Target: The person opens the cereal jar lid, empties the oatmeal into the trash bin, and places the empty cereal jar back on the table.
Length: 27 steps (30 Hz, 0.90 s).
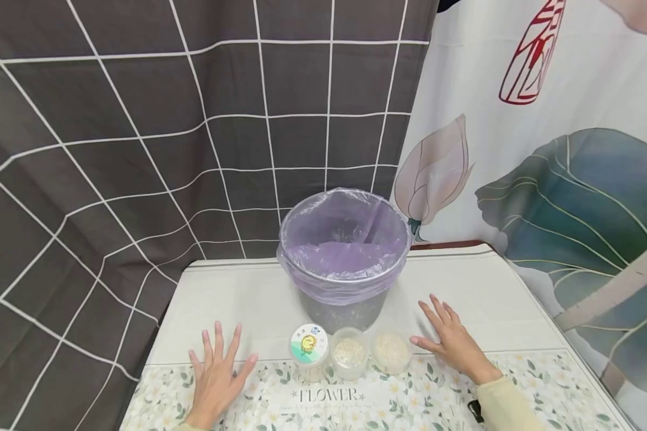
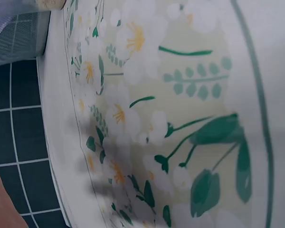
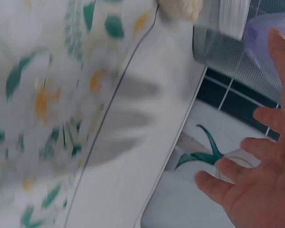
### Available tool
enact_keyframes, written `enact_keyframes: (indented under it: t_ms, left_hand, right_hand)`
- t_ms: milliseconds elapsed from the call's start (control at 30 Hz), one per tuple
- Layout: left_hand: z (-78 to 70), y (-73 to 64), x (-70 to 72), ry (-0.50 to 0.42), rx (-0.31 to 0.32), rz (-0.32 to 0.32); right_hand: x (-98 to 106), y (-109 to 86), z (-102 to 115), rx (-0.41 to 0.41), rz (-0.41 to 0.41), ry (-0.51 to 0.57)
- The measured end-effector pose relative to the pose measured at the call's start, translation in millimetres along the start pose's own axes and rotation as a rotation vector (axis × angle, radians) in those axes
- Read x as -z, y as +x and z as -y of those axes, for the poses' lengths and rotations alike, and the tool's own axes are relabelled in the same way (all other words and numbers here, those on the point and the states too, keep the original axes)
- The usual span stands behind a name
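Observation:
My left hand is spread flat-fingered over the left part of the table, holding nothing. My right hand has its fingers stretched apart, also with nothing in it. Between them, in the head view, three small clear tubs form a row. The left tub has a printed white and green lid with a yellow figure. Pale, flaky contents show in the middle tub. The right tub, nearest my right hand, holds something pale too. Just behind the row stands a grey bin lined with a purple plastic bag.
A white tablecloth with a floral front band and the word FLOWER covers the table. Behind hangs a dark curtain with white grid lines. A white curtain with leaf prints hangs at the right, near a pale pole.

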<state>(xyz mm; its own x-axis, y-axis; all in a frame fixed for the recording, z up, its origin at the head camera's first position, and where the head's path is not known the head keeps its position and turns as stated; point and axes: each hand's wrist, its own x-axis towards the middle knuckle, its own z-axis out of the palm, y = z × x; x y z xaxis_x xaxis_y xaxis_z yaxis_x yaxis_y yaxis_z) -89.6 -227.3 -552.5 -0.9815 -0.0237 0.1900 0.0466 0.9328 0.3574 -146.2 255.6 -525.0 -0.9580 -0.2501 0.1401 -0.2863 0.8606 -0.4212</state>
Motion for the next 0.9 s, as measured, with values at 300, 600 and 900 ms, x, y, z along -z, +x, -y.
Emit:
enact_keyframes:
  t_ms: [300, 600, 900]
  left_hand:
    - [-4.0, -2.8, -4.5, -0.119, 0.039, 0.004]
    - [-20.2, -10.1, -8.5, -0.238, 0.038, -0.062]
    - [-53.9, -12.4, -2.5, -0.455, -0.015, -0.252]
  right_hand:
    - [-20.0, 0.9, 19.4, 0.016, 0.083, 0.111]
    - [-35.2, 1.6, 30.7, 0.001, 0.186, 0.177]
    - [-43.9, -1.7, 42.9, 0.017, 0.133, 0.205]
